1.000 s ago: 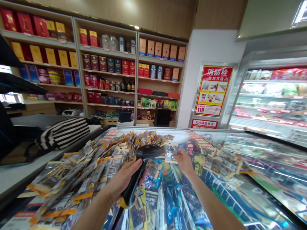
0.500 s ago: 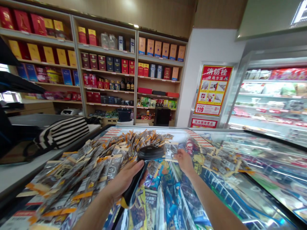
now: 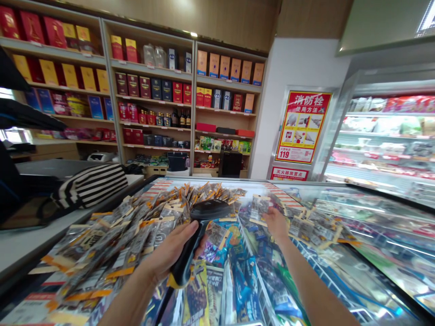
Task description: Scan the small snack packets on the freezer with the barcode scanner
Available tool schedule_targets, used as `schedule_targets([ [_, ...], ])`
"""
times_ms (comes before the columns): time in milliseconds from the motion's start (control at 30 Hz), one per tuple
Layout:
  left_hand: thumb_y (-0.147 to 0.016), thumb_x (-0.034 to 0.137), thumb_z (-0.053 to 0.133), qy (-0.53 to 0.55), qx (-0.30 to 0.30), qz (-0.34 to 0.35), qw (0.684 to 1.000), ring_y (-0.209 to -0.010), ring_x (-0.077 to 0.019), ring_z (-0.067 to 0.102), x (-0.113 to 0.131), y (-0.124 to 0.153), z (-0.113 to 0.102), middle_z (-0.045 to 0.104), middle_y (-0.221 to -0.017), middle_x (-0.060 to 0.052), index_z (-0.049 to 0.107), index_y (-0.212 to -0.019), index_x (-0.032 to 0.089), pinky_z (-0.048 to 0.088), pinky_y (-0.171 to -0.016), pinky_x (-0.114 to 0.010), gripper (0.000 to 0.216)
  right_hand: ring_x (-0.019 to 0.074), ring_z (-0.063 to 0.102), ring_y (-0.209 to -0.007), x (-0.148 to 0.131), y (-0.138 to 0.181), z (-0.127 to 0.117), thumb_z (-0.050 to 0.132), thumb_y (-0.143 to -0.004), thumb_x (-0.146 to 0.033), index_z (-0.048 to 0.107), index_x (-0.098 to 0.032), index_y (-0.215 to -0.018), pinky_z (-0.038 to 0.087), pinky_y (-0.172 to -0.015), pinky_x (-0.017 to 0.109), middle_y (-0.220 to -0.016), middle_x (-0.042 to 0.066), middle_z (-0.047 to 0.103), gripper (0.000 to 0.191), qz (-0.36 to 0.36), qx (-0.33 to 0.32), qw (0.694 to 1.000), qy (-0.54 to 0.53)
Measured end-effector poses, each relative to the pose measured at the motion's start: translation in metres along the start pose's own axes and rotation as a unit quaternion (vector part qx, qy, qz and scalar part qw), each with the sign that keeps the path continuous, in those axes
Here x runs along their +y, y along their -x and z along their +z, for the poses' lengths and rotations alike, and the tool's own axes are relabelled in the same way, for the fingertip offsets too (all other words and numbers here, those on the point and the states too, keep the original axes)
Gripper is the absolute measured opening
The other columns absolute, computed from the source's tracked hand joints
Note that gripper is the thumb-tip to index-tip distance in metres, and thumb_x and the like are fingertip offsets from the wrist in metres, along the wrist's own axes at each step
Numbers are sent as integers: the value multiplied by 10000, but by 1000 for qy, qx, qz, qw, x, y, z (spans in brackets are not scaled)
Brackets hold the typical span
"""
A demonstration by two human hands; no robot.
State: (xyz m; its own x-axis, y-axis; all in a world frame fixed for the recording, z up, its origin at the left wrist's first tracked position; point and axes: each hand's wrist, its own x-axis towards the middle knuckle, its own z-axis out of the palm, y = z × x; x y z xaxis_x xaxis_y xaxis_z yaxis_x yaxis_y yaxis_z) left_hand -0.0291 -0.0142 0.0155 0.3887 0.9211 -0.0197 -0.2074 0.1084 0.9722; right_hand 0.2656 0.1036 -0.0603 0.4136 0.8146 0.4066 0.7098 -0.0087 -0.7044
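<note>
Wrapped round the handle of a black-and-yellow barcode scanner (image 3: 185,260), my left hand (image 3: 175,249) holds it upright over the freezer, its cable trailing down. My right hand (image 3: 277,222) pinches a small clear snack packet (image 3: 260,206) by its edge, to the right of the scanner's head. A large heap of similar packets (image 3: 125,240) with orange and cream strips covers the glass on the left. A smaller pile of packets (image 3: 316,226) lies to the right of my right hand. One loose packet (image 3: 216,234) sits just right of the scanner handle.
Beneath the glass of the chest freezer (image 3: 370,267) are bagged frozen goods (image 3: 241,280) and wire dividers. A striped bag (image 3: 98,185) rests on the left counter. Shelves (image 3: 152,99) of boxes and bottles line the back, beside a red fire-hydrant sign (image 3: 302,127) and a lit display fridge (image 3: 384,145).
My right hand has moved right with the packet, away from the scanner's head. The scanner in my left hand has shifted slightly left and up.
</note>
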Motion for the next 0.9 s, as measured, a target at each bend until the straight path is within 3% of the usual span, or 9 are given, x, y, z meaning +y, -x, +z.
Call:
schedule_targets([
  [167, -687, 427, 462, -23, -6, 0, 1000, -467, -79, 461, 4, 2, -15, 498, -539, 14, 531, -764, 129, 332, -431, -192, 315, 229, 548, -738, 38, -20, -34, 410, -647, -293, 547, -129, -896, 387, -626, 323, -767, 109, 608, 328, 71, 80, 987, 120],
  [300, -697, 402, 464, -34, 22, 12, 999, -460, -72, 467, 6, 1, -22, 523, -570, 9, 522, -741, 135, 333, -423, -185, 277, 286, 455, -951, 31, -21, -44, 404, -654, -311, 473, -144, -1056, 349, -725, 406, -1055, 155, 506, 440, 70, 184, 968, 155],
  [367, -699, 398, 464, -34, 22, 14, 999, -457, -73, 470, 5, 0, -23, 534, -573, 7, 517, -725, 139, 332, -419, -184, 266, 261, 473, -937, 10, -12, -35, 402, -664, -335, 527, -138, -985, 353, -748, 371, -1004, 139, 543, 396, 14, 143, 980, 135],
  [433, -698, 396, 466, -37, 18, 13, 999, -457, -77, 474, 5, -1, -24, 543, -573, 4, 515, -702, 141, 337, -425, -188, 259, 204, 545, -806, -17, 5, -18, 368, -690, -380, 586, -151, -864, 384, -708, 296, -842, 95, 615, 361, -51, -3, 996, 77],
  [500, -694, 395, 471, -39, 19, 6, 999, -466, -84, 484, 4, -1, -23, 546, -571, 6, 514, -690, 145, 341, -430, -191, 254, 168, 563, -757, -45, 28, 2, 343, -701, -430, 611, -186, -783, 391, -674, 250, -786, 53, 635, 373, -117, -157, 980, 40],
  [533, -691, 397, 474, -38, 22, 3, 999, -468, -86, 487, 5, -1, -23, 543, -566, 9, 514, -688, 146, 341, -430, -191, 254, 166, 560, -766, -56, 40, 12, 342, -694, -466, 614, -202, -773, 386, -670, 249, -792, 42, 636, 388, -139, -201, 969, 48],
  [633, -676, 403, 490, -35, 34, -10, 999, -474, -90, 492, 5, 0, -20, 532, -540, 20, 520, -686, 153, 346, -441, -192, 251, 218, 513, -862, -80, 71, 30, 384, -607, -589, 611, -206, -798, 354, -710, 314, -866, 61, 610, 485, -157, -204, 957, 135],
  [733, -655, 406, 509, -28, 68, -10, 997, -470, -92, 487, 5, 1, -16, 526, -514, 26, 523, -669, 161, 348, -452, -193, 246, 245, 463, -913, -86, 85, 34, 426, -524, -639, 592, -211, -855, 324, -735, 354, -920, 72, 573, 566, -166, -176, 953, 184],
  [900, -637, 412, 519, -18, 77, -2, 997, -433, -87, 458, 4, 0, -15, 523, -508, 25, 520, -657, 163, 319, -415, -193, 249, 243, 463, -897, -74, 77, 33, 509, -533, -528, 593, -231, -775, 325, -722, 364, -892, 48, 566, 392, -163, -198, 952, 167],
])
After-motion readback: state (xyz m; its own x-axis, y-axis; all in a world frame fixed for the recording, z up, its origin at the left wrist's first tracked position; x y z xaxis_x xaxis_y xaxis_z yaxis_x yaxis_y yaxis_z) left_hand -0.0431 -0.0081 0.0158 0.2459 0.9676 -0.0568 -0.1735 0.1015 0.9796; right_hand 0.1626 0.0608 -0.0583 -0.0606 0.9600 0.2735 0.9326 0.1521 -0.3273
